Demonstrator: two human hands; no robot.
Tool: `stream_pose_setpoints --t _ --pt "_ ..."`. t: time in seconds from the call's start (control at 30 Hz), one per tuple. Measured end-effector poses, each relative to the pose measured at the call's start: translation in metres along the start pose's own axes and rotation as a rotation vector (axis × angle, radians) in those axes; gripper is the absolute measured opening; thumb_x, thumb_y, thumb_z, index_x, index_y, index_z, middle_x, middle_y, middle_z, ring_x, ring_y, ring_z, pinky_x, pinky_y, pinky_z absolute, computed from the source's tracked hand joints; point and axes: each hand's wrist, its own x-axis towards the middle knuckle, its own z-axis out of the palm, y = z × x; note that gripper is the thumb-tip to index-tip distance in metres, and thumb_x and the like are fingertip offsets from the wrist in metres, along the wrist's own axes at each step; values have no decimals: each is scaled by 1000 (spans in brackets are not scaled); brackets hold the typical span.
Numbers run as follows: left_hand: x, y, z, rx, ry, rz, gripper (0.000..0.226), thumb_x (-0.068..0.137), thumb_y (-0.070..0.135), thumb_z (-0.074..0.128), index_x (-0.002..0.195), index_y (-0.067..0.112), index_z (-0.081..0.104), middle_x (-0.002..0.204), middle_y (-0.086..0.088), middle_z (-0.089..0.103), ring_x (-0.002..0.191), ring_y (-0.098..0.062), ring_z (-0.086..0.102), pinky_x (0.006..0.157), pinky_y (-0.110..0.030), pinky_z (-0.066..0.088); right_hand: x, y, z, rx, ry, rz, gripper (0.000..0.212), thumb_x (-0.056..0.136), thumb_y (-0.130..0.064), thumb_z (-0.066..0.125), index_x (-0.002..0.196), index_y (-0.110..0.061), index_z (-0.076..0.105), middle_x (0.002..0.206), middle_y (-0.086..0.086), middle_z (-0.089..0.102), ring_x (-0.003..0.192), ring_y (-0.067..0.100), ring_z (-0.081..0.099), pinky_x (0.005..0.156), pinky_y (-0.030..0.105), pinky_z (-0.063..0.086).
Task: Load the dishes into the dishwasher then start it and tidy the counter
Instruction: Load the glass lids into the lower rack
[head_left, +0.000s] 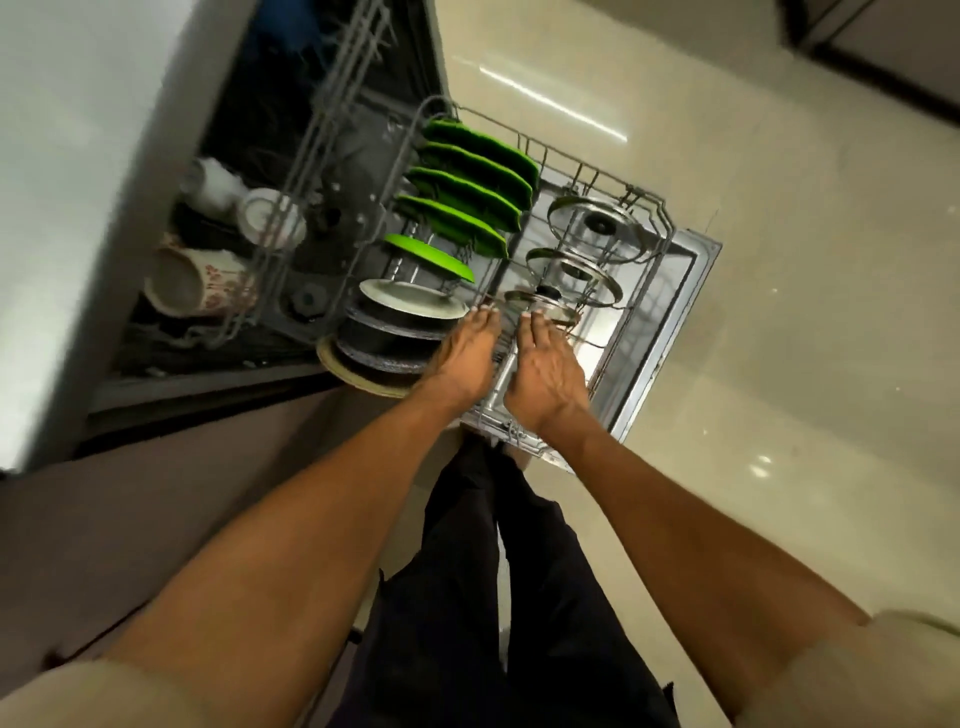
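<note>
The dishwasher's lower rack (662, 208) is pulled out over the open door (685, 291). Several green plates (467, 192) stand in a row in it, with a white plate (410, 301) and dark plates (384, 338) nearer me. Three glass lids (597, 223) stand on the right side. My left hand (462, 358) reaches over the rack with straight fingers, its tips by the white plate's edge. My right hand (545, 374) lies beside it, fingers straight, tips touching the nearest glass lid (545, 306). Neither hand grips anything.
The upper rack (291, 218) holds white mugs (218, 187) and a flowered mug (197, 280) inside the dishwasher. A pale counter (78, 156) runs along the left. Glossy beige floor (779, 389) spreads to the right. My dark trouser legs (493, 597) stand below the rack.
</note>
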Motion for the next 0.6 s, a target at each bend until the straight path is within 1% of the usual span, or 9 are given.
stream_pose_setpoints --t 0.1,0.17,0.23,0.33,0.4,0.5,0.6 --pt "-41 1 -25 10 74 26 75 92 2 51 157 4 12 165 -14 15 153 -25 12 124 -35 14 -28 -27 -18 -41 42 -61 92 93 -37 50 159 -3 -5 167 18 -5 156 28 -3 127 41 5" --pt "-70 -2 -40 11 134 10 76 93 6 54 157 3 14 164 -14 16 153 -25 12 124 -34 14 -44 -47 -28 -65 85 -109 91 93 -34 50 160 -3 -4 168 18 -3 156 28 -2 127 40 3" --pt "-94 -7 -56 12 190 -10 73 96 9 54 157 4 13 165 -13 15 153 -24 10 125 -33 12 -59 -66 -38 -62 109 -143 89 93 -28 51 160 -4 -3 168 17 -3 156 28 -1 127 39 1" --pt "-138 -17 -80 1 295 -32 76 96 8 54 157 4 10 166 -12 11 154 -23 5 125 -32 7 -84 -101 -52 -116 167 -226 88 93 -27 50 160 -5 -1 168 16 -2 156 27 -1 127 39 3" --pt "-164 -23 -95 -1 352 -19 79 94 9 55 158 4 9 166 -12 8 154 -22 2 125 -32 5 -96 -121 -57 -145 192 -277 86 94 -29 48 160 -5 -2 168 15 -3 156 26 -3 127 39 3" --pt "-213 -36 -115 31 477 -17 78 92 9 52 158 4 10 166 -12 8 154 -21 2 125 -32 2 -124 -162 -67 -196 259 -367 84 98 -34 46 160 -6 -5 169 13 -4 156 24 -5 127 39 4" --pt "-259 -53 -132 33 590 -36 78 92 7 50 158 5 10 166 -11 7 154 -21 0 125 -33 1 -154 -204 -74 -221 330 -440 87 98 -35 49 160 -7 -5 169 12 -2 156 23 -4 127 39 4"
